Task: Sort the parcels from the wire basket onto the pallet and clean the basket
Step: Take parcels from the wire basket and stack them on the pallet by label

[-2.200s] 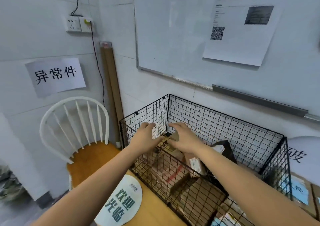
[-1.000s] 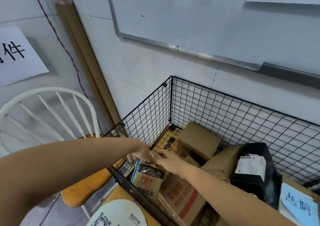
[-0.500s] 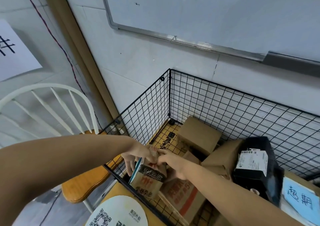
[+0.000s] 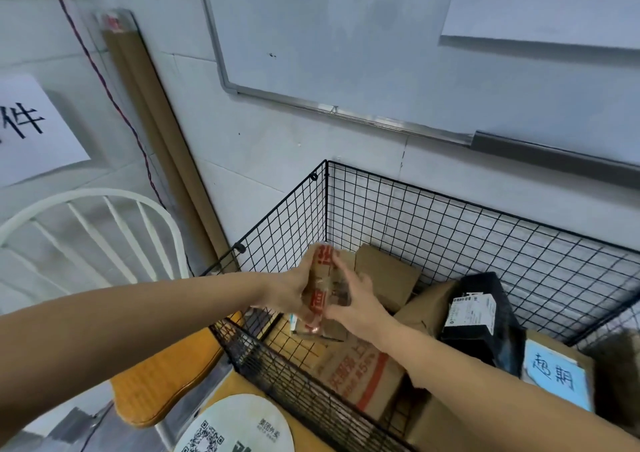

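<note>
A black wire basket (image 4: 433, 223) stands on a table against the wall and holds several parcels. Both my hands hold a small brown parcel with red print (image 4: 323, 285) lifted over the basket's left corner. My left hand (image 4: 289, 294) grips its left side. My right hand (image 4: 356, 307) grips its right side with the fingers spread on it. Below lie a brown carton with red lettering (image 4: 360, 375), a plain brown box (image 4: 388, 275), a black parcel with a white label (image 4: 481, 316) and a box with a blue note (image 4: 554, 375).
A white-backed chair with an orange seat (image 4: 162, 379) stands left of the basket. Long cardboard tubes (image 4: 156, 129) lean in the wall corner. A whiteboard (image 4: 346, 35) hangs above the basket. A round white QR sticker (image 4: 239, 427) lies on the table's front.
The small parcel has come up from the basket's front left corner, and both hands now hold it higher, above the rim.
</note>
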